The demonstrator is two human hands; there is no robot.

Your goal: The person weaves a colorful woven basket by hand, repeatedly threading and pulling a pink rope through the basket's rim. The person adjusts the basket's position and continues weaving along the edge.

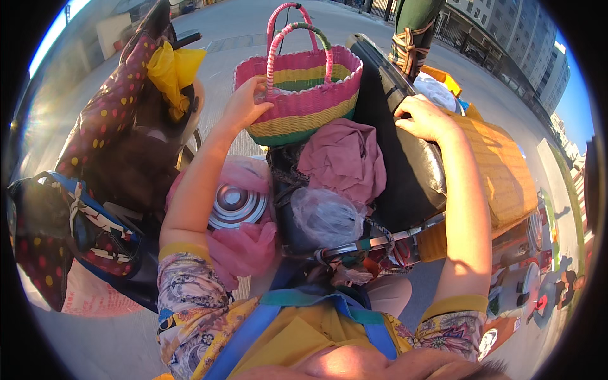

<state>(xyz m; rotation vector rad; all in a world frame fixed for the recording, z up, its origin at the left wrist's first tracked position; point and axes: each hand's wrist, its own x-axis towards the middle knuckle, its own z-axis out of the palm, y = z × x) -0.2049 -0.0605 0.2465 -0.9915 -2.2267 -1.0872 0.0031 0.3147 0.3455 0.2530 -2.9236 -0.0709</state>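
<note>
My left hand (247, 105) grips the left rim of a woven plastic basket (304, 107), its thumb outside near the handle base. The basket has pink, yellow and green bands and two tall wrapped handles. My right hand (425, 118) bends its fingers over the upper edge of a black vinyl-covered seat (389, 161), which seems tipped up. Between my arms lie a crumpled mauve cloth (344, 159) and a clear plastic bag (327, 216). Beside my left forearm, a round metal lid (240, 204) sits among pink plastic bags (244, 247).
A dotted dark cover (102, 109) and a yellow plastic bag (176, 76) hang over handlebars at left. A yellow-brown box (494, 171) stands beyond my right arm. Pots (513, 289) and a person (560, 294) are farther right. Paved ground (213, 28) extends ahead.
</note>
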